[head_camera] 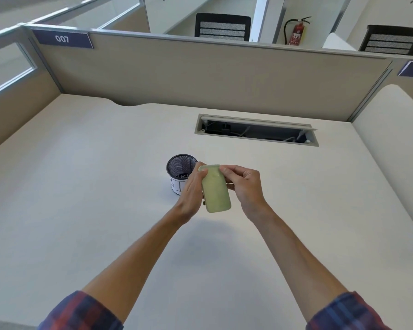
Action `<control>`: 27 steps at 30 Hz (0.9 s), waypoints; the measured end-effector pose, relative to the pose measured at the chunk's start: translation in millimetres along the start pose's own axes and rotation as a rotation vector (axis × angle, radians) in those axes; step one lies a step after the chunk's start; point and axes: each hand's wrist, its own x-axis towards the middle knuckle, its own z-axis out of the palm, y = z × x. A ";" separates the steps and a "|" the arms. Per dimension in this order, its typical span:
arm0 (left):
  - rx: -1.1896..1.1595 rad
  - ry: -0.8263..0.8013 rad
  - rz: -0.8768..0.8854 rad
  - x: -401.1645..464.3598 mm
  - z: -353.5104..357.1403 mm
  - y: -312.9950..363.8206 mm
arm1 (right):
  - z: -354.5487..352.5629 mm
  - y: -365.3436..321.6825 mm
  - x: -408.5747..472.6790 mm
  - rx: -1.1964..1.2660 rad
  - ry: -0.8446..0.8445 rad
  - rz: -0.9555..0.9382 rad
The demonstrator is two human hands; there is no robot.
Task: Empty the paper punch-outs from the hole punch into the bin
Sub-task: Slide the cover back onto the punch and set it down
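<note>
- The left hand (190,191) and right hand (243,184) both grip the green hole punch (216,189)
- A mesh bin (180,166) stands just beside them on the table (81,186)

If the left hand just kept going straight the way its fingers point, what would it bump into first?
Most likely the black mesh bin. The left hand, gripping the green hole punch together with the right hand, points forward and slightly up-frame, with the bin right beyond its fingertips. Depth is hard to judge; it might pass over the rim.

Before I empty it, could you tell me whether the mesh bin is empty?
Not empty: small punch-outs lie at the bottom of the mesh bin.
</note>
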 end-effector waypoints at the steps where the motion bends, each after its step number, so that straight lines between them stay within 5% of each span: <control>1: -0.003 0.003 0.000 0.2 0.0 0.7 | 0.8 -0.2 -0.5 0.003 0.006 -0.004; 14: -0.090 0.253 -0.062 11.1 -11.2 5.5 | -11.5 13.4 -29.3 -0.068 -0.149 0.058; 27: 0.004 0.227 0.041 12.6 -5.1 5.2 | -3.8 21.1 -43.8 -0.065 -0.169 0.029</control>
